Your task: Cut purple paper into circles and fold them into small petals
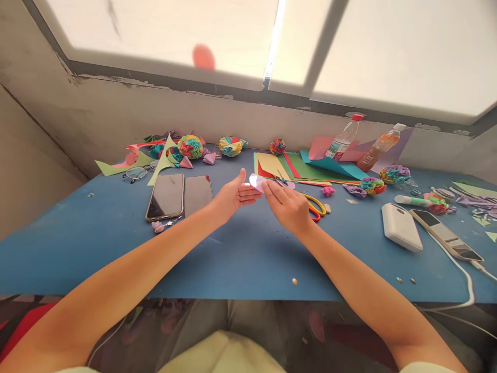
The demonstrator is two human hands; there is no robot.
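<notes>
A small pale purple paper piece (257, 182) is held up over the blue table, pinched in the fingers of my right hand (286, 206). My left hand (236, 197) is beside it with the thumb raised and the fingers stretched out, holding nothing. Its fingertips come close to the paper; whether they touch it cannot be made out. Scissors with yellow and red handles (316, 208) lie just right of my right hand. Behind my hands is a stack of coloured paper sheets (306, 168).
On the blue table (217, 269), two phones (167, 197) and glasses (136, 173) lie left. Paper balls (232, 146) line the back. Two bottles (344, 139) stand back right. A white power bank (401, 227), another phone (446, 234) and a cable are right.
</notes>
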